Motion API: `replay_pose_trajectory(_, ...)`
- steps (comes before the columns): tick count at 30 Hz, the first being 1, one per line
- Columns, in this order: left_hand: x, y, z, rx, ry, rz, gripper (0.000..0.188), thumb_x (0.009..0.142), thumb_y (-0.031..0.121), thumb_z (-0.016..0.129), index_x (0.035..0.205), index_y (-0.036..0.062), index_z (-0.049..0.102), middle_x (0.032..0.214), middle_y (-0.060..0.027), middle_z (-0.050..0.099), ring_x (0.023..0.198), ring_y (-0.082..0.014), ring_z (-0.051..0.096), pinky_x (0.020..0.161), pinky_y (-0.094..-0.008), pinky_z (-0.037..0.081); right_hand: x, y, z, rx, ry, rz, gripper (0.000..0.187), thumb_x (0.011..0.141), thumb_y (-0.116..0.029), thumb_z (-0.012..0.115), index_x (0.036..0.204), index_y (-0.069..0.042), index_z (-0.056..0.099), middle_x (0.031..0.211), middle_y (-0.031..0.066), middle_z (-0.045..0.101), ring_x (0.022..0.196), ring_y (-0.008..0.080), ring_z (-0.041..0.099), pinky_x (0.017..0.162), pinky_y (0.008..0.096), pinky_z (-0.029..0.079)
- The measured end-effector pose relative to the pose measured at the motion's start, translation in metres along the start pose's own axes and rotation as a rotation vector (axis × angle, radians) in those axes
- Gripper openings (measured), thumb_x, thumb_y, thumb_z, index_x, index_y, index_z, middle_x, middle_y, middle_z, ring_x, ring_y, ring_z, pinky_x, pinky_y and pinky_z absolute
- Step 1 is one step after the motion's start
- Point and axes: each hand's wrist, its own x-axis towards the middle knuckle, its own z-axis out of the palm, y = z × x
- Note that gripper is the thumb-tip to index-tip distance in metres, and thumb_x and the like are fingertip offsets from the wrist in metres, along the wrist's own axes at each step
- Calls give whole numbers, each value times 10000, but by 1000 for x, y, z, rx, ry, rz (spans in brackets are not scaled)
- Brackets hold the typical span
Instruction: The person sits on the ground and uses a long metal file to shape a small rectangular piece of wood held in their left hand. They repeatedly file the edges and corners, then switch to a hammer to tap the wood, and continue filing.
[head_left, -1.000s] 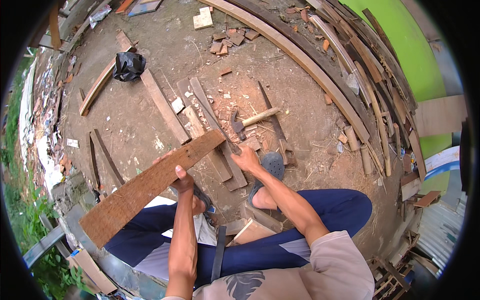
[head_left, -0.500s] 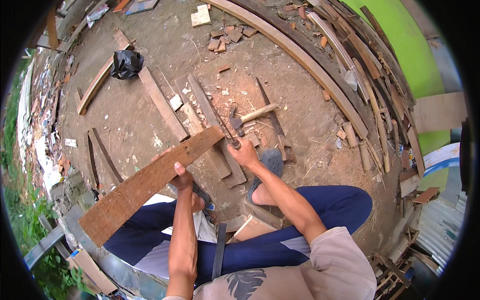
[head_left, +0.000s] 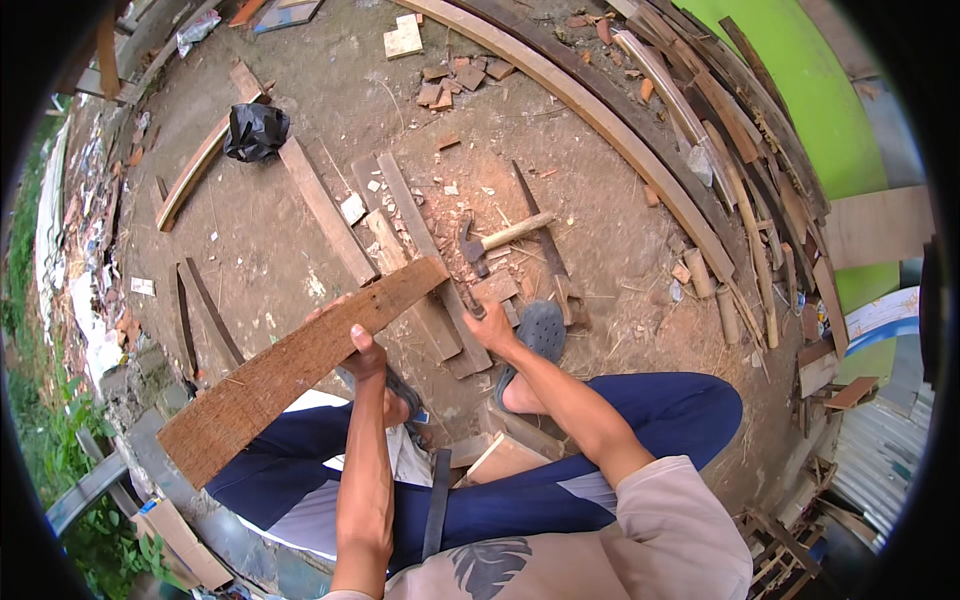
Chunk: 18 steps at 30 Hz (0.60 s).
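My left hand [head_left: 362, 352] grips a long brown wooden board [head_left: 300, 365], thumb on top and the other fingers mostly hidden beneath. The board slants from above my left thigh up toward the middle. My right hand [head_left: 490, 328] is closed around a slim dark tool [head_left: 473, 303], just beyond the board's far end; most of it is hidden, so its kind is unclear. A claw hammer [head_left: 515, 231] with a wooden handle lies on the ground beyond my right hand. Under the board's far end, several planks [head_left: 415, 215] lie on the ground.
A black plastic bag [head_left: 256, 131] sits at the far left beside loose planks. Broken brown pieces [head_left: 465, 75] lie at the far side. Long timbers and a wood pile [head_left: 735, 130] line the right. A cut wood block [head_left: 510, 458] lies between my legs.
My right hand has moved slightly nearer to me, away from the board's end, with the slim dark tool. The left hand and the board stay almost still.
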Motion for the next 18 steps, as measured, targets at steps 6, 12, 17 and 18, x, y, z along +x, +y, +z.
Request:
replay_pose_trajectory(6,-1,-6,2,120,68,-47,706,834,373,622,1338,-31,339,1181,-192,553,1069,-292,567,980,-417,445,8,4,-7,-194,-376,486,410,752,-274,657,906,103,695,958,346,669,942,394,698,806,436,557)
replay_pose_trajectory(12,41,13,-8,194,340,-224,659,888,459,581,1173,-132,532,1139,-208,587,1042,-298,568,918,-420,453,14,-39,-66,-523,-144,264,353,718,-238,657,919,45,720,973,286,694,955,389,699,823,450,554)
replay_pose_trajectory(17,67,33,-40,-13,571,-587,737,874,532,569,1189,-134,545,1127,-192,595,1004,-299,603,840,-418,490,-8,-97,-136,-462,-38,169,344,769,-253,673,943,42,700,880,234,701,820,346,696,738,438,552)
replay_pose_trajectory(18,69,34,-48,-70,538,-640,742,877,526,561,1280,-93,492,1199,-183,562,1044,-306,593,853,-445,486,-20,-115,-146,-383,-14,136,313,802,-237,671,957,34,696,839,199,698,751,297,688,679,424,552)
